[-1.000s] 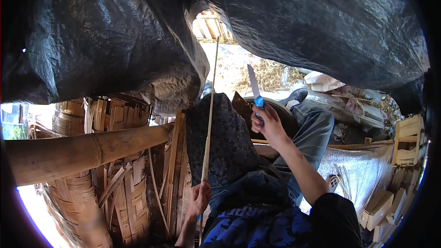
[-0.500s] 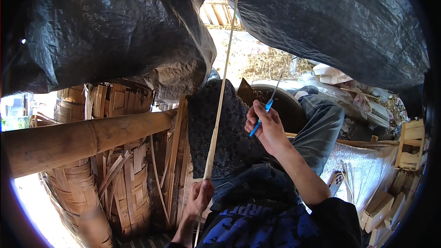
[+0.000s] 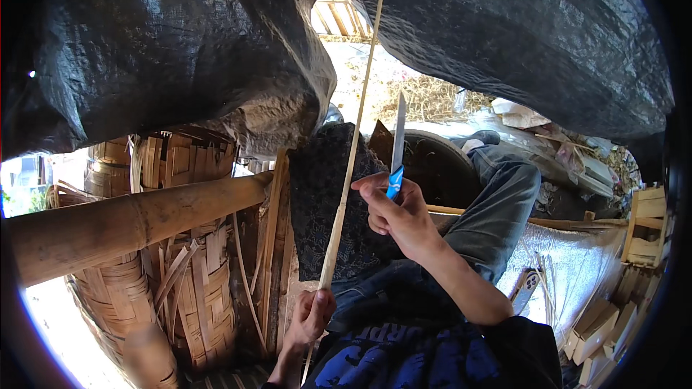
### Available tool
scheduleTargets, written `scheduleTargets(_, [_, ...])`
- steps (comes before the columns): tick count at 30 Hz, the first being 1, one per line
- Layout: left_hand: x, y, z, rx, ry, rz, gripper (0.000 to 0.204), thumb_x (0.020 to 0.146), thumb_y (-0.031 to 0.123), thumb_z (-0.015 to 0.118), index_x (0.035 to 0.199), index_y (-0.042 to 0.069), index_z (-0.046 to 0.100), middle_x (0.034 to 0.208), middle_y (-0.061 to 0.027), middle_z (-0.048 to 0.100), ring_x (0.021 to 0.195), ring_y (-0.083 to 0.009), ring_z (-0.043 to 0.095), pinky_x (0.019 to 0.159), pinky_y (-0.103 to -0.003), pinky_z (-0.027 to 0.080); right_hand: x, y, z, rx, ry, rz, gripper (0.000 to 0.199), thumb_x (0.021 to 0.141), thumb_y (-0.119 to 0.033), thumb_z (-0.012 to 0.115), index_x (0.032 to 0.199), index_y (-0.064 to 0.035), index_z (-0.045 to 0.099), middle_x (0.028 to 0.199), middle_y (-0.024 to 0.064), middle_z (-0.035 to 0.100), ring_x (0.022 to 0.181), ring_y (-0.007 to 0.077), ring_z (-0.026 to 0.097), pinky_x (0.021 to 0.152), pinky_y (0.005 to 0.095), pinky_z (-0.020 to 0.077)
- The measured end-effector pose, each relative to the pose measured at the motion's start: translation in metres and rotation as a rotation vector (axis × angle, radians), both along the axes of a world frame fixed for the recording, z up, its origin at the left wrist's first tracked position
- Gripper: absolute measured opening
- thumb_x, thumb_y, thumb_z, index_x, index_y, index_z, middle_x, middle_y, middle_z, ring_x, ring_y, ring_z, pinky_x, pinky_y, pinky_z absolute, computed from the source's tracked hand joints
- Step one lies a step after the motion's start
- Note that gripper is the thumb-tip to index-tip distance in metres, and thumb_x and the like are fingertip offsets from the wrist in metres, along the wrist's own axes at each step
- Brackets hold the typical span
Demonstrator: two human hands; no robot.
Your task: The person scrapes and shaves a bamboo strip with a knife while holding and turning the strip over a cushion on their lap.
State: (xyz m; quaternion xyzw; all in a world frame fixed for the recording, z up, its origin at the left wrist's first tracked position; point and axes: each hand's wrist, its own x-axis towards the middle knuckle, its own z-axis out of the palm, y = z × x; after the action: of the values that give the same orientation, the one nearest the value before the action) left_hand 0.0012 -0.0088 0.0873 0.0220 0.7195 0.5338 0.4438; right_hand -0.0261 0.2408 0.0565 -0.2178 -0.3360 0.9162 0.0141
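A long, thin bamboo strip (image 3: 351, 151) is seen running from the lower centre of the frame up to the top centre, tilted slightly to the right as it rises. Its lower end is gripped in the left hand (image 3: 311, 315), whose fingers are curled tightly round it just below the centre of the picture. The strip is pale yellow, narrow, flat and almost straight, with a smooth surface that is lit brightly against the dark sheeting behind it.

A knife (image 3: 396, 151) is held upright in the right hand (image 3: 396, 212) at the middle of the frame; the fingers are closed round its blue handle, and the thin, grey metal blade points upward. The knife stands just to the right of the strip, and the right thumb and forefinger are extended toward the strip; whether they touch it cannot be told.

A dark, patterned cloth (image 3: 324, 209) is spread over the person's knee behind the strip. A thick, round bamboo pole (image 3: 137, 223) crosses the left of the frame, and woven bamboo baskets (image 3: 187, 295) with loose splints are stacked beneath it. Crinkled black plastic sheeting (image 3: 166, 50) fills the upper part, and small wooden blocks (image 3: 613, 324) are piled at the lower right.
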Motion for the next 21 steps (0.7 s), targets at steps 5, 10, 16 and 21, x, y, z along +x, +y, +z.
scheduleTargets(5, [-0.004, 0.01, 0.006, -0.016, 0.046, -0.058, 0.054, 0.1, 0.04, 0.033, 0.06, 0.005, 0.044, 0.047, 0.0021, 0.035, 0.043, -0.0091, 0.033, 0.043, -0.028, 0.026, -0.004, -0.007, 0.002, 0.074, -0.012, 0.06, 0.023, 0.086, -0.022, 0.069, 0.092, -0.0008, 0.063, 0.065, -0.0019, 0.053, 0.047, 0.0021, 0.044, 0.041, 0.0189, 0.0334])
scheduleTargets(10, [-0.004, 0.012, 0.006, -0.029, 0.101, -0.117, 0.053, 0.1, 0.039, 0.033, 0.061, 0.005, 0.043, 0.047, 0.0021, 0.035, 0.043, -0.0096, 0.033, 0.043, -0.028, 0.027, -0.011, 0.001, 0.004, 0.088, -0.071, 0.04, 0.018, 0.089, -0.019, 0.065, 0.089, -0.0019, 0.06, 0.068, 0.0005, 0.053, 0.048, 0.0031, 0.041, 0.043, 0.0203, 0.0347])
scheduleTargets(16, [0.004, 0.004, 0.001, 0.009, 0.022, -0.022, 0.052, 0.1, 0.041, 0.034, 0.063, 0.006, 0.044, 0.05, 0.0036, 0.035, 0.044, -0.008, 0.031, 0.044, -0.027, 0.024, -0.014, 0.045, 0.009, 0.154, -0.029, -0.121, 0.041, 0.097, -0.041, 0.047, 0.088, -0.0019, 0.057, 0.057, -0.005, 0.04, 0.048, 0.0046, 0.041, 0.045, 0.0242, 0.0355])
scheduleTargets(21, [0.011, -0.006, -0.034, 0.012, -0.268, 0.216, 0.05, 0.1, 0.045, 0.035, 0.063, 0.011, 0.04, 0.052, 0.0065, 0.03, 0.045, -0.0056, 0.027, 0.042, -0.025, 0.022, 0.023, 0.031, -0.039, 0.958, 0.064, 0.245, 0.032, 0.099, -0.028, 0.044, 0.083, -0.0003, 0.049, 0.053, 0.0087, 0.046, 0.044, 0.0194, 0.049, 0.045, 0.034, 0.0375])
